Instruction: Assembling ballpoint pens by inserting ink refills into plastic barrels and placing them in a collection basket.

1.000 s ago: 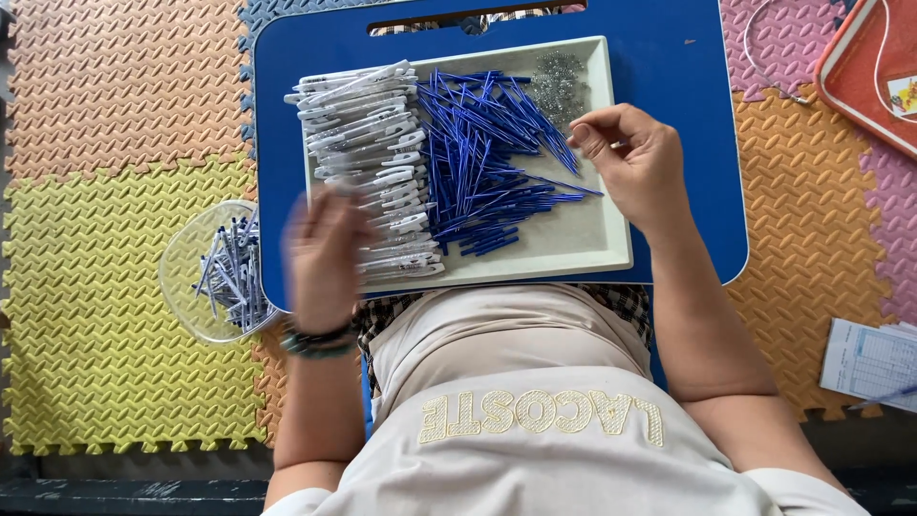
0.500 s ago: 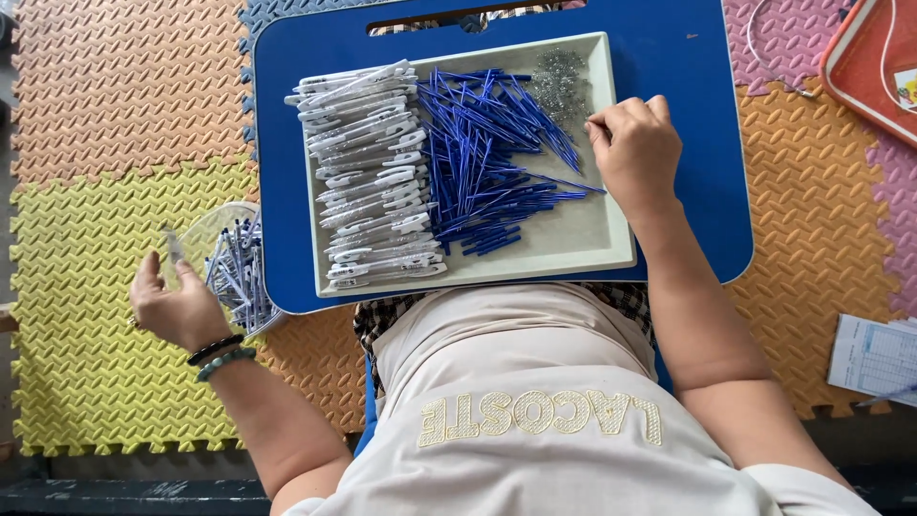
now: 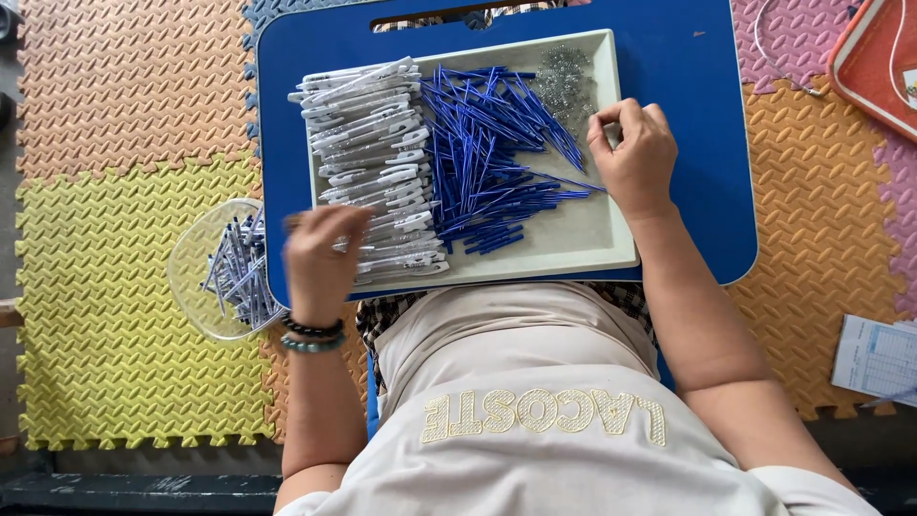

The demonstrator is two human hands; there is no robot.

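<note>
Reaching left hand (image 3: 320,256), blurred, grip unclear, over white pen barrels (image 3: 373,167) in grey tray (image 3: 573,250); right hand (image 3: 635,153) pinching near springs (image 3: 564,81), beside blue refills (image 3: 492,153). Mid-assembly; next likely needs a barrel picked.

I see a floor of foam puzzle mats (image 3: 115,325): yellow at left, orange far left and right, pink far right. Light is even.
</note>
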